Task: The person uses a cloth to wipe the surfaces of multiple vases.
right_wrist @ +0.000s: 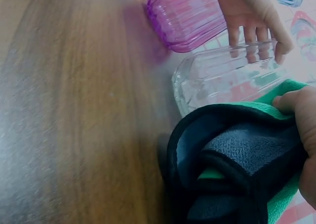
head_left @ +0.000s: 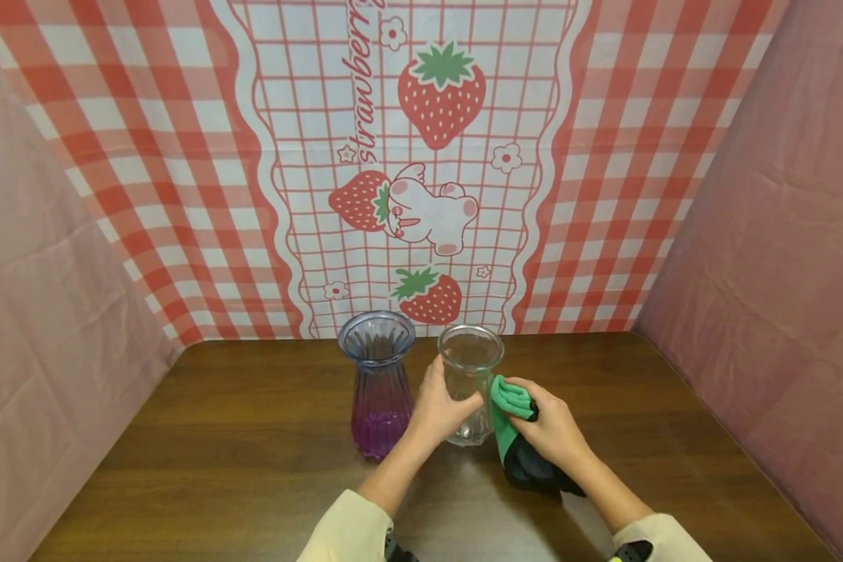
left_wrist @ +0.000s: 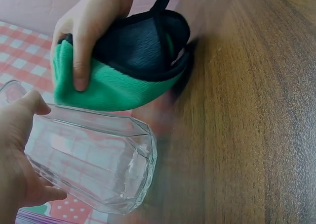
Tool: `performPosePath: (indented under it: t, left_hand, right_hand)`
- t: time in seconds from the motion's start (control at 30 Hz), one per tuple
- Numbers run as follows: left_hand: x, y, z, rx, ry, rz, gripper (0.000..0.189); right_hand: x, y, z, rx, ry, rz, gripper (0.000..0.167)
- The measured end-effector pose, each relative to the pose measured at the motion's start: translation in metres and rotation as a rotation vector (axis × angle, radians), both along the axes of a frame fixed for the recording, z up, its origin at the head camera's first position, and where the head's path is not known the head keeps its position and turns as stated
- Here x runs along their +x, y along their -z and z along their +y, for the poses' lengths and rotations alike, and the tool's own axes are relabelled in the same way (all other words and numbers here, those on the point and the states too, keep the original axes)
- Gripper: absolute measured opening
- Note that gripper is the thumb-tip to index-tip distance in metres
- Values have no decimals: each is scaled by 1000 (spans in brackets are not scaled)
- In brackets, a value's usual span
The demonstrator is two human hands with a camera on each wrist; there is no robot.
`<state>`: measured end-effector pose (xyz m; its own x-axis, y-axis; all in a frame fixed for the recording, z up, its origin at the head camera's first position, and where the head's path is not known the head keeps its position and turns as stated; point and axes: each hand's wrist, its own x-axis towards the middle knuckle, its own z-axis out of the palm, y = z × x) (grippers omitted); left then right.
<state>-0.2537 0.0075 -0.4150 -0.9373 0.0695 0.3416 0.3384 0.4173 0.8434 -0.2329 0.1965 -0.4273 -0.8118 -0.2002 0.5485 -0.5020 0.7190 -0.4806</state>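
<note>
My left hand (head_left: 441, 410) curls thumb and fingers round a clear glass vase (head_left: 471, 373), upright just left of my right hand (head_left: 553, 421); it has a round rim, faceted sides and a see-through body. My right hand grips a folded cloth (head_left: 511, 398), fuzzy green on one face, dark on the other, edged in black. Close by my left hand's outer side stands a ribbed vase (head_left: 381, 390), bluish at its flared rim, purple below. Beyond both hands the wooden tabletop (head_left: 253, 437) ends at a checked backdrop (head_left: 590, 257); rightward of my right hand, wood stretches to a pink drape (head_left: 759, 273)
</note>
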Motion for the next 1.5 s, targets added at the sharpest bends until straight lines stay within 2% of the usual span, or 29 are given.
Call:
performPosePath:
  t: [0.1, 0.2, 0.5, 0.7, 0.83, 1.13, 1.33, 1.5]
  left_hand:
    - [0, -1, 0, 5, 12, -6, 76]
    - [0, -3, -1, 11, 26, -17, 76]
    - [3, -6, -2, 6, 16, -61, 89]
    - [2, -3, 3, -2, -58, -31, 86]
    - [3, -1, 6, -15, -99, -3, 85]
    - [4, 0, 10, -20, -124, 10, 85]
    - [3, 0, 11, -70, -161, 57, 82]
    - [2, -1, 10, -82, -158, 52, 84]
  right_hand:
    - [-3, -4, -2, -30, 9, 45, 54]
    - [-6, -7, -3, -45, 9, 54, 54]
    - [-5, -5, -3, -18, -3, -65, 51]
    - [-5, 1, -1, 12, -18, -121, 50]
    - [-5, 3, 2, 7, -20, -88, 51]
    - [-7, -6, 1, -52, -5, 30, 52]
    - [-13, -15, 0, -77, -15, 35, 52]
    - [-15, -18, 0, -74, -20, 30, 51]
